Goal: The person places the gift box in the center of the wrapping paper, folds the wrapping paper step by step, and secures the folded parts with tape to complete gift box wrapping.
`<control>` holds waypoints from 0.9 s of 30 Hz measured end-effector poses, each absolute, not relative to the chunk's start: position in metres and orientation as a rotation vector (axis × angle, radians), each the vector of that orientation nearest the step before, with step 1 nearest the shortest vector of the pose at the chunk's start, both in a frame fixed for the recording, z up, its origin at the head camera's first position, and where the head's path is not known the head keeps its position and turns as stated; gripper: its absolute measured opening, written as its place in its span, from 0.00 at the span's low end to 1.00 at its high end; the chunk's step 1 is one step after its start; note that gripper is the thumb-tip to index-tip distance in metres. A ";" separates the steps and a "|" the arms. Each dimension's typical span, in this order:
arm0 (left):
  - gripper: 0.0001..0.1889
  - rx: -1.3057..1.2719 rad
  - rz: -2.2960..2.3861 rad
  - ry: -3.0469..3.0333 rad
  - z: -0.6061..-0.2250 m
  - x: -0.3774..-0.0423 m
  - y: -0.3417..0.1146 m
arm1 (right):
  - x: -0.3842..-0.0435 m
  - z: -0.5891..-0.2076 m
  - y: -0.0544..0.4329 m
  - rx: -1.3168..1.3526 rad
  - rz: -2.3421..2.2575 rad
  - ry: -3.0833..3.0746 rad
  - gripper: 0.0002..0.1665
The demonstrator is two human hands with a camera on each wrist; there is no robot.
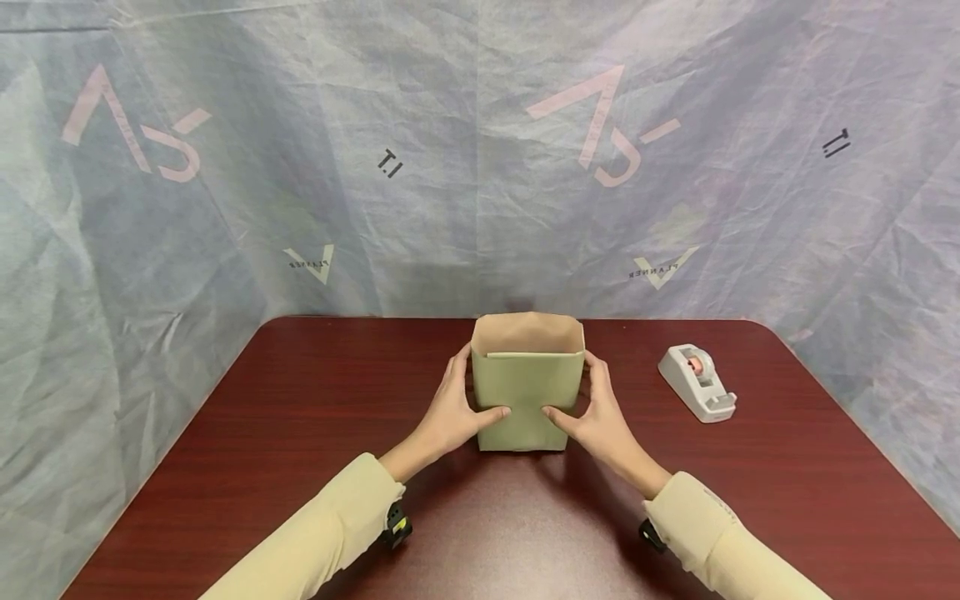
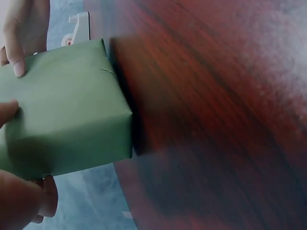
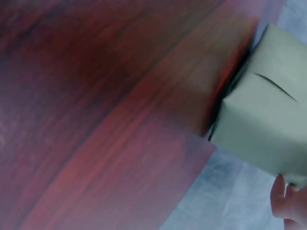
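A green paper bag (image 1: 522, 392) stands upright on the table, its open top showing a light brown inside. My left hand (image 1: 454, 407) holds it by the left side, thumb on the front face and fingers reaching back along the side. Mirroring this, my right hand (image 1: 597, 412) grips the right side with its thumb across the front. The two thumbs are a short gap apart. A short crease shows low on the bag (image 3: 268, 103) in the right wrist view. In the left wrist view the bag (image 2: 67, 100) has its lower corners close to the tabletop.
A white tape dispenser (image 1: 697, 383) with a small roll sits to the right of the bag on the dark red wooden table (image 1: 337, 375). Behind the table and along both sides hangs a grey printed sheet (image 1: 450, 208).
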State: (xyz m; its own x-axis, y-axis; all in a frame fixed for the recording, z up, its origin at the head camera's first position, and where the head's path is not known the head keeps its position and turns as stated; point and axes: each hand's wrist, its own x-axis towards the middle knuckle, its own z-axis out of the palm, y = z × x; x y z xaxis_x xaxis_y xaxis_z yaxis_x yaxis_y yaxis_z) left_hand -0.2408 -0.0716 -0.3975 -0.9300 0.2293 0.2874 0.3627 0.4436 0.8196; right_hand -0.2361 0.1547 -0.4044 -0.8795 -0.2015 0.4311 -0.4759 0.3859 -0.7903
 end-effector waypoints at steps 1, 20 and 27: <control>0.53 -0.545 -1.520 -2.556 -0.398 -0.240 -0.072 | -0.235 -0.404 0.155 0.600 1.491 -2.388 0.52; 0.44 -0.604 -1.778 -2.528 -0.374 -0.227 -0.070 | -0.227 -0.386 0.141 0.609 1.860 -2.267 0.44; 0.35 -0.578 -1.844 -2.440 -0.367 -0.218 -0.063 | -0.230 -0.393 0.136 0.493 1.878 -2.243 0.41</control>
